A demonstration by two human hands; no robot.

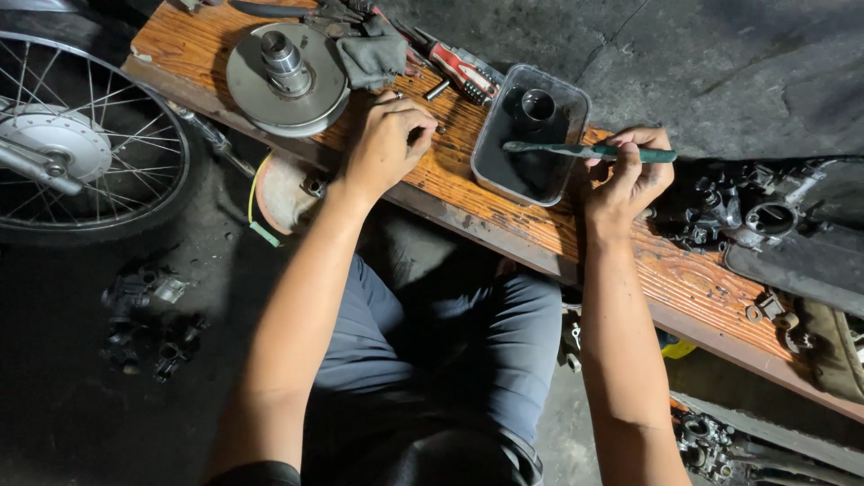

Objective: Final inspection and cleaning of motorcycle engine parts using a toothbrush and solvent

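While the right hand (pixel 625 175) pinches the thin, light green toothbrush (pixel 589 151) by its stiff handle over the grey tray (pixel 490 153) mid-frame, the left hand (pixel 387 139) curls around something small, hidden, on the table (pixel 684 279).

Both forearms are bare to above the elbow, with no watch or rings. The person wears grey-blue trousers (pixel 432 351) and a dark top.
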